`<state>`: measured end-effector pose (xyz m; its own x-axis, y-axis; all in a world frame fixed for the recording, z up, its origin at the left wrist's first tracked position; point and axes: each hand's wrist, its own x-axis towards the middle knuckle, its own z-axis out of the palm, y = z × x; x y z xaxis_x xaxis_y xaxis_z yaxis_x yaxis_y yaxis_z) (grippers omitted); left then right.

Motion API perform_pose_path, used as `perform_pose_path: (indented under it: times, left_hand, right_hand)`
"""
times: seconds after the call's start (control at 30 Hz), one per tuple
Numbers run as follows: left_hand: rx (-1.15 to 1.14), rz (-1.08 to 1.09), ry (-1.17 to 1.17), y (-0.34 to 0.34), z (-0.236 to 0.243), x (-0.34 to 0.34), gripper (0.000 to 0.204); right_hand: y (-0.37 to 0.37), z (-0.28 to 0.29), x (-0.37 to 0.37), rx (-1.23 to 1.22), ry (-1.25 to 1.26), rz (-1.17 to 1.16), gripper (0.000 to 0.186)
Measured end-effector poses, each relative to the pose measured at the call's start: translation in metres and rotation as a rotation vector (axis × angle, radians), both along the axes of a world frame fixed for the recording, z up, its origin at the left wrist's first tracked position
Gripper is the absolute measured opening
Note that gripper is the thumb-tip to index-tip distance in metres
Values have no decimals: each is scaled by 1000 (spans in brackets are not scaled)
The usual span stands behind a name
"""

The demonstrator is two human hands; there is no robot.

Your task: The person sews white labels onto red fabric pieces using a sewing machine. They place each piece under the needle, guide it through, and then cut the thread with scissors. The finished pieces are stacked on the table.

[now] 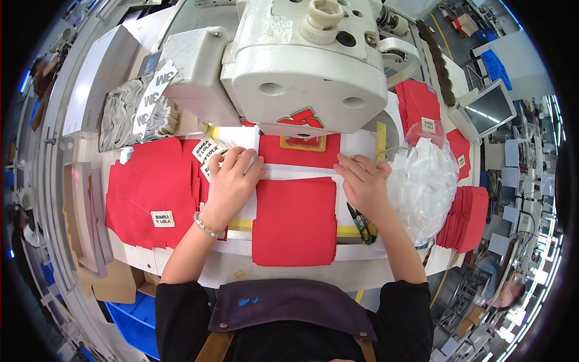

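A red fabric piece [271, 158] lies under the head of a white sewing machine [307, 78], with a yellow-edged clamp frame [303, 149] on it. My left hand [232, 181] rests at its left edge, fingers bent and slightly apart, next to several white labels [208, 149]. At the right edge, the fingertips of my right hand [363, 179] touch the cloth, fingers stretched toward the machine. Neither hand appears to grip anything. Nearer to me, a second red piece [294, 222] lies flat between my forearms. Dark-handled thread snips [363, 226] lie beside my right wrist.
Stacked red pieces [145, 193], a white label on top, lie left. A bin of grey strips [123, 114] stands behind them. To the right are a pile of crumpled white material [425, 187], another red stack [464, 217] and a screen [490, 111]. A blue crate [136, 323] sits below left.
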<state>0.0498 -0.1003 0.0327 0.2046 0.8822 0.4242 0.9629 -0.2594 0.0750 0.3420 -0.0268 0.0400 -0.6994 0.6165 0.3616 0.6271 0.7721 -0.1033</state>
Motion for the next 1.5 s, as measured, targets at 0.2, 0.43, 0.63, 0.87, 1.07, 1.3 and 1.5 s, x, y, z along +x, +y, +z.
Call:
perform_pose_path:
  times: [0.2, 0.43, 0.63, 0.87, 1.07, 1.3, 1.5]
  left_hand:
    - [-4, 0, 39, -2, 2, 2, 25]
    - [-19, 14, 98, -5, 3, 1, 28]
    - [-81, 84, -81, -20, 17, -10, 42]
    - [-163, 340, -244, -43, 28, -46, 55]
    - [-206, 339, -274, -42, 26, -54, 44]
    - [-77, 233, -160, -42, 24, -60, 16]
    - [-96, 117, -261, -52, 57, -31, 14]
  right_hand:
    - [-3, 1, 2, 70, -43, 34, 28]
    - [-1, 4, 0, 31, -88, 39, 28]
    - [-5, 1, 2, 37, -90, 12, 31]
    - [-6, 0, 3, 48, -96, 4, 36]
    - [-6, 5, 0, 42, -113, 6, 38]
    - [-9, 7, 1, 80, -125, 9, 40]
    - [-19, 32, -18, -114, 87, 53, 37]
